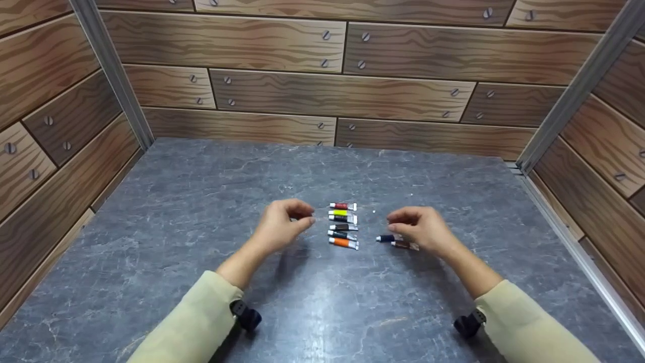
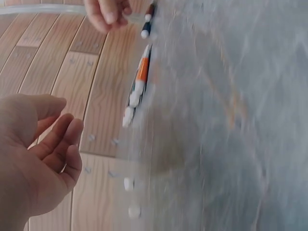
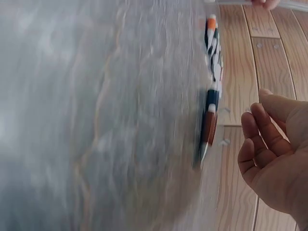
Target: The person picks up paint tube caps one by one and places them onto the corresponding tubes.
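Several small paint tubes with white caps lie in a column mid-table, caps to the left. They include a red tube [image 1: 342,206], a yellow tube [image 1: 340,213], a black tube [image 1: 342,219] and, nearest, an orange tube [image 1: 343,243]. Just left of the column my left hand [image 1: 283,224] hovers, fingers loosely bent and holding nothing. My right hand [image 1: 422,228], likewise holding nothing, is over a dark blue tube [image 1: 387,238] and a brown tube [image 3: 210,128], partly covering them in the head view. Both palms [image 2: 29,168] show bare in the wrist views.
The grey marbled tabletop [image 1: 322,302] is bounded by wood-patterned panels [image 1: 282,93] at the back and sides. Metal posts [image 1: 116,75] stand at the corners, and a metal rail [image 1: 584,252] runs along the right edge. Tiny white specks [image 1: 374,212] lie right of the column.
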Demonstrator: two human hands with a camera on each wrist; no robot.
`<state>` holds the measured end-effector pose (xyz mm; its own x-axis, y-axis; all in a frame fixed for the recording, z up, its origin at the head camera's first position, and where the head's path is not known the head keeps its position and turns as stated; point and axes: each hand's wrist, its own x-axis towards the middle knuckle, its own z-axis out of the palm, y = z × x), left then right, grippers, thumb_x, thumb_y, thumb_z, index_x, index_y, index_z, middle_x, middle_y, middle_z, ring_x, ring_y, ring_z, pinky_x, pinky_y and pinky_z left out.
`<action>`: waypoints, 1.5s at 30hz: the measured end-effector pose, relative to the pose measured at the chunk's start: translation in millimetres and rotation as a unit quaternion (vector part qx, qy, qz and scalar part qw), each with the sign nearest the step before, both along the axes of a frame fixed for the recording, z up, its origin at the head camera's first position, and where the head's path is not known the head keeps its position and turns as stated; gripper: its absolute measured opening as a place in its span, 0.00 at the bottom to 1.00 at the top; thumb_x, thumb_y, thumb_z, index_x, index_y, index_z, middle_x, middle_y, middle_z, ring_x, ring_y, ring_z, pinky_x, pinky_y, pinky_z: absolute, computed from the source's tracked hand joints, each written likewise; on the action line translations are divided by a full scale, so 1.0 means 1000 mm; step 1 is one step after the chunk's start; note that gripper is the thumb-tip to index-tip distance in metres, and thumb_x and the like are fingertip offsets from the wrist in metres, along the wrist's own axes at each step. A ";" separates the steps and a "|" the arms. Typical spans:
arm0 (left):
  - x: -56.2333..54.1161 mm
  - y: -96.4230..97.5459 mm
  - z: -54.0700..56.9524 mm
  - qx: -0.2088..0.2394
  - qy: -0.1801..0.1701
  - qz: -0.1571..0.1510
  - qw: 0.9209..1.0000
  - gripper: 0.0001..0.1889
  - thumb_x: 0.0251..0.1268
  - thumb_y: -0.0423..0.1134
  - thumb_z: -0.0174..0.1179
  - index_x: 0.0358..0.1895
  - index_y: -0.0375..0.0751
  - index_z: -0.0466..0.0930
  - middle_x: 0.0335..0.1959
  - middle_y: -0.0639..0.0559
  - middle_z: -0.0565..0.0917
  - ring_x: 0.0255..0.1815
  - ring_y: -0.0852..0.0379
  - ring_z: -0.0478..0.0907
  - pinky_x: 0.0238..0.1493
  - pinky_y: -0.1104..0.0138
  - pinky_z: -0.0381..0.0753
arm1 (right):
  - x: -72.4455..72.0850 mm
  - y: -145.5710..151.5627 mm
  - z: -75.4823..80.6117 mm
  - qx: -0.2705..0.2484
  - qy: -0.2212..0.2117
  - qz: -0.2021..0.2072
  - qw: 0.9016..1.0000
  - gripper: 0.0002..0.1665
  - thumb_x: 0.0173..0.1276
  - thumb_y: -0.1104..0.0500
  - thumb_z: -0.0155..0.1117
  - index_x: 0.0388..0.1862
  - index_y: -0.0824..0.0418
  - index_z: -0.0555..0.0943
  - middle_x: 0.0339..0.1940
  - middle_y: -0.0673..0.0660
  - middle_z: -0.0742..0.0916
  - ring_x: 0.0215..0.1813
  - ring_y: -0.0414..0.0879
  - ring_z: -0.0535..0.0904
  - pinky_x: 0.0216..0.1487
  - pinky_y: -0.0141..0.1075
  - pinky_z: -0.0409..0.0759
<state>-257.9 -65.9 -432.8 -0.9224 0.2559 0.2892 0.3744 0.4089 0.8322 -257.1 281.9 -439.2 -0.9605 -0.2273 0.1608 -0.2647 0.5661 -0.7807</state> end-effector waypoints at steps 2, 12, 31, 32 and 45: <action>-0.002 -0.007 0.000 -0.001 -0.002 0.003 1.000 0.07 0.66 0.31 0.72 0.45 0.38 0.90 0.39 0.50 0.91 0.42 0.52 0.86 0.49 0.57 0.86 | 0.000 0.007 0.000 0.006 -0.006 0.004 1.000 0.16 0.68 0.64 0.77 0.52 0.70 0.88 0.47 0.62 0.92 0.42 0.45 0.85 0.43 0.28 0.82; -0.011 -0.041 -0.006 0.009 -0.009 -0.007 1.000 0.08 0.66 0.31 0.72 0.46 0.34 0.90 0.42 0.45 0.91 0.42 0.50 0.86 0.44 0.63 0.84 | 0.002 0.038 -0.013 0.058 -0.017 0.036 0.998 0.15 0.65 0.61 0.80 0.49 0.66 0.90 0.43 0.58 0.92 0.43 0.48 0.85 0.43 0.30 0.81; -0.033 -0.065 -0.023 -0.027 -0.067 -0.040 0.997 0.15 0.66 0.33 0.73 0.52 0.29 0.88 0.47 0.43 0.90 0.49 0.49 0.85 0.53 0.58 0.83 | 0.009 0.046 -0.025 0.074 -0.023 0.091 0.993 0.19 0.61 0.61 0.82 0.51 0.63 0.91 0.43 0.55 0.92 0.41 0.39 0.83 0.42 0.29 0.80; -0.034 -0.065 -0.024 -0.030 -0.069 -0.041 0.996 0.15 0.67 0.34 0.73 0.52 0.30 0.88 0.47 0.44 0.90 0.49 0.49 0.85 0.54 0.57 0.83 | 0.009 0.045 -0.025 0.072 -0.020 0.093 0.993 0.19 0.61 0.62 0.82 0.51 0.63 0.91 0.42 0.56 0.92 0.40 0.39 0.83 0.41 0.29 0.80; -0.040 -0.063 -0.032 -0.033 -0.074 -0.062 0.995 0.13 0.67 0.32 0.72 0.51 0.30 0.88 0.48 0.41 0.90 0.50 0.47 0.85 0.56 0.54 0.83 | 0.015 0.045 -0.026 0.083 -0.014 0.109 0.990 0.15 0.64 0.67 0.76 0.50 0.62 0.91 0.34 0.51 0.87 0.34 0.40 0.78 0.34 0.30 0.76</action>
